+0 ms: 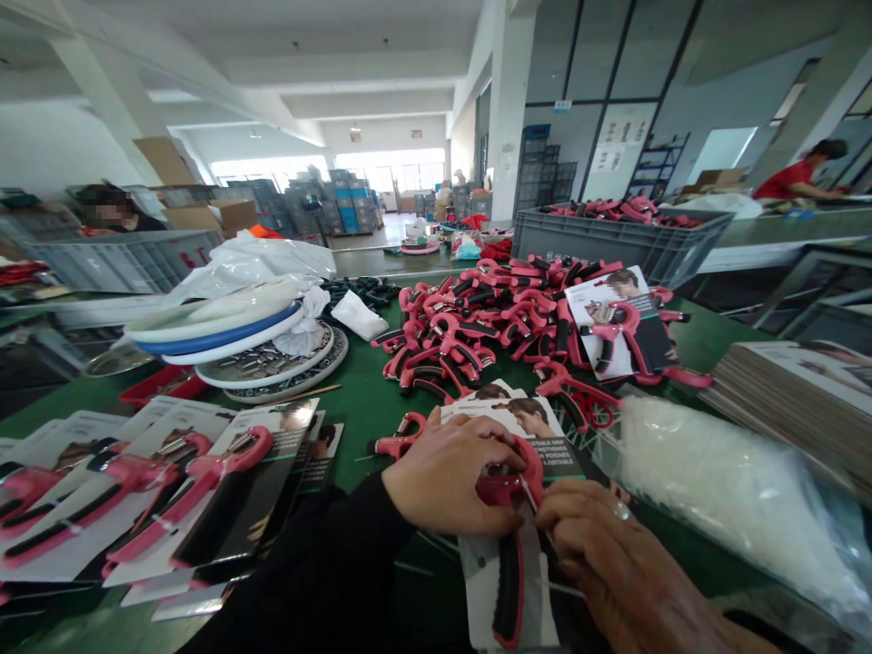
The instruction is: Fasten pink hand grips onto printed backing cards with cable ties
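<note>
Pink grip [510,572] under left hand [453,477]

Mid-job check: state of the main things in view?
Pink grip strengthener: lying on card
Left hand: holding strengthener
Right hand: curled beside strengthener
Loose strengtheners: heaped
Gray crate: open, heaped with strengtheners
Carded strengtheners: overlapping in a row
Card stack: piled flat
Clear plastic bag: lying, filled

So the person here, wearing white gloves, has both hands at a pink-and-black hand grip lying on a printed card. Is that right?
Not quite: there are no white gloves. The head view shows the left hand and right hand both bare. They are indeed at a pink-and-black hand grip on a printed card.
</note>
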A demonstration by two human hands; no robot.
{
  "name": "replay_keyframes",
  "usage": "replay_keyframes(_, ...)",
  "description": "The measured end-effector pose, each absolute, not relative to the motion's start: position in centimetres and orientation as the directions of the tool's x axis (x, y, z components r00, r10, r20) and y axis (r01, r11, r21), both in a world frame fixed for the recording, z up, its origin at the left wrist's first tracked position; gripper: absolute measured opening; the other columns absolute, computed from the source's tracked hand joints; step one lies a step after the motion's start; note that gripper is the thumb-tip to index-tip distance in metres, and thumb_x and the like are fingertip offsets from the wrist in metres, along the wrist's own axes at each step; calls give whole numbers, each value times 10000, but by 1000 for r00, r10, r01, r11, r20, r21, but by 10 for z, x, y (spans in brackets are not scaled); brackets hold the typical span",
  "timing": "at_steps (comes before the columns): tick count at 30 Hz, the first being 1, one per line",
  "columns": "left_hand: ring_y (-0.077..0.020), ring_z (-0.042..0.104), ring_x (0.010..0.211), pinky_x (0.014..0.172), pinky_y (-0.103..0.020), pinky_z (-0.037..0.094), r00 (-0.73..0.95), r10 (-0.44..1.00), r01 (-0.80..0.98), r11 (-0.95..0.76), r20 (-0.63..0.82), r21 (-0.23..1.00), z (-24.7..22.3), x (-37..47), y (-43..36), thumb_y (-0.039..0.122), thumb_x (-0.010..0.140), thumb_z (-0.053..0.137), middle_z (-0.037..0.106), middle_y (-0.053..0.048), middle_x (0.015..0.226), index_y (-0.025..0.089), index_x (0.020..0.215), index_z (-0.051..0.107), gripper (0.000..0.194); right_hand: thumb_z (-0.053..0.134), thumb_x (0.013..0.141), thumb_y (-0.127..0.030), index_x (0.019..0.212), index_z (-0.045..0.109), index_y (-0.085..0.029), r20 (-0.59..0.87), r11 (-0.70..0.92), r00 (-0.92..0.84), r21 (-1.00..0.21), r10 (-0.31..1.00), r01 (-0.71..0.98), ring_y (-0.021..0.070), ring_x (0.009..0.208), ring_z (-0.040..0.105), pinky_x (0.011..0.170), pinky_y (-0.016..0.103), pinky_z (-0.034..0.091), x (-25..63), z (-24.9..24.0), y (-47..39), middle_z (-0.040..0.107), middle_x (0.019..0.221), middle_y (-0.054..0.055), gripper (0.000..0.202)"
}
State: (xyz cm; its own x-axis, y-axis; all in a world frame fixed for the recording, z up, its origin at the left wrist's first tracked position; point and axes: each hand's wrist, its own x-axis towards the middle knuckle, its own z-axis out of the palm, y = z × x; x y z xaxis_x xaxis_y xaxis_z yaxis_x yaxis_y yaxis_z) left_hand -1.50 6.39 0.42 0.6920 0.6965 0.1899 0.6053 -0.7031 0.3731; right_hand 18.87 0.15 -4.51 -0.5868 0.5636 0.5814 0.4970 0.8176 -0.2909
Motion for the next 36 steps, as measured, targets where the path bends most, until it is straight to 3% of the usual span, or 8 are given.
replay_keyframes(3,-219,594,973,899,-350,420,611,759,627,-637,224,449,-3,-12,61,362,702,647,665,-20,1038,249,870,683,205,377,787,-15,973,493,-210,523,790,-596,-332,609,516,171,891,617,748,271,536,194,-46,-2,643,967,81,294)
replay_keyframes(7,-211,593,974,885,-335,445,564,798,606,-573,210,551,-11,-9,59,338,735,642,666,-40,1015,227,885,673,189,409,738,-51,1008,546,-180,547,845,-695,-45,466,532,219,845,642,726,307,551,190,-30,-5,688,908,102,329)
replay_keyframes(9,-214,590,984,896,-349,442,541,817,601,-541,199,588,-12,-8,57,358,749,639,657,-53,1024,218,867,682,188,436,713,-60,945,570,-190,503,872,-752,-8,427,490,221,802,645,756,318,542,181,-20,-6,691,819,81,299)
replay_keyframes(14,-217,583,1005,906,-351,436,539,809,581,-559,236,592,-15,-9,55,403,731,654,633,-60,1062,210,858,697,235,444,677,-33,861,582,-187,448,850,-746,-67,493,522,218,790,640,830,330,512,166,-13,-9,676,780,86,277)
replay_keyframes(19,-216,605,935,883,-332,448,586,784,624,-597,203,505,-8,-7,59,424,675,690,646,-41,1011,216,843,701,267,376,623,3,853,568,-193,452,842,-723,-139,523,522,200,776,640,844,316,506,176,-17,-8,668,775,72,358)
replay_keyframes(24,-216,614,897,833,-312,464,631,758,629,-623,163,465,2,-4,59,343,707,658,657,-49,980,200,822,707,189,372,691,-22,926,571,-192,454,846,-719,-199,527,495,199,802,639,773,304,537,189,-25,-6,676,869,75,352)
replay_keyframes(31,-221,606,882,827,-319,451,623,766,617,-608,162,500,-5,-1,64,345,671,692,664,-45,895,192,765,704,181,376,737,-30,1005,591,-164,327,821,-756,-305,567,484,219,953,608,902,384,473,182,-22,-4,661,994,109,369)
replay_keyframes(36,-195,570,944,856,-289,430,596,770,539,-593,226,599,-9,-19,63,406,734,655,640,-56,1002,200,975,674,318,392,884,-128,966,582,-210,179,698,-759,-562,627,444,132,852,606,807,235,493,190,-1,-3,646,923,32,223)
